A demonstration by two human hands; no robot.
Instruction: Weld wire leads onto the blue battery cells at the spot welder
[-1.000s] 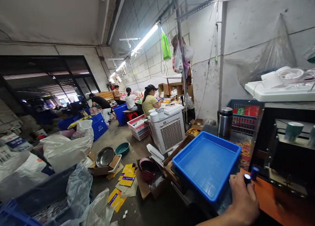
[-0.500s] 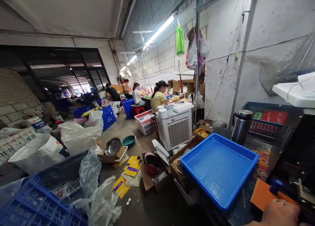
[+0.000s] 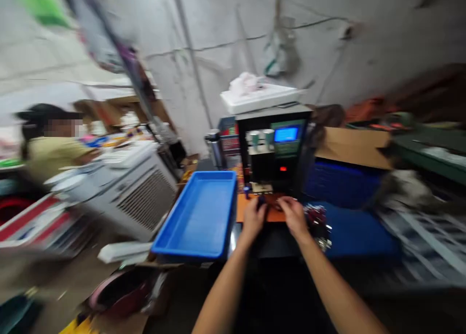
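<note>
Both my hands are over an orange board (image 3: 240,208) at the front of a black machine (image 3: 262,166) with a lit blue screen (image 3: 286,134). My left hand (image 3: 253,218) is closed at a small dark object (image 3: 261,201), too blurred to name. My right hand (image 3: 295,218) has its fingertips pinched at a reddish-brown piece (image 3: 274,201), whose kind does not show. A small blue knob-like part (image 3: 246,192) stands left of my left hand. Small shiny metal and dark red pieces (image 3: 320,227) lie in a pile right of my right hand.
A shallow blue tray (image 3: 196,212) lies left of the board, with a steel flask (image 3: 215,149) behind it. Farther left are an air cooler (image 3: 141,198) and a seated person (image 3: 51,149). A cardboard box (image 3: 353,147) stands to the right; a white foam lid (image 3: 262,98) tops the machine.
My view has swung right and down from the wider room to the machine. Both hands are now in view over the orange board; earlier only one hand showed at the lower right edge.
</note>
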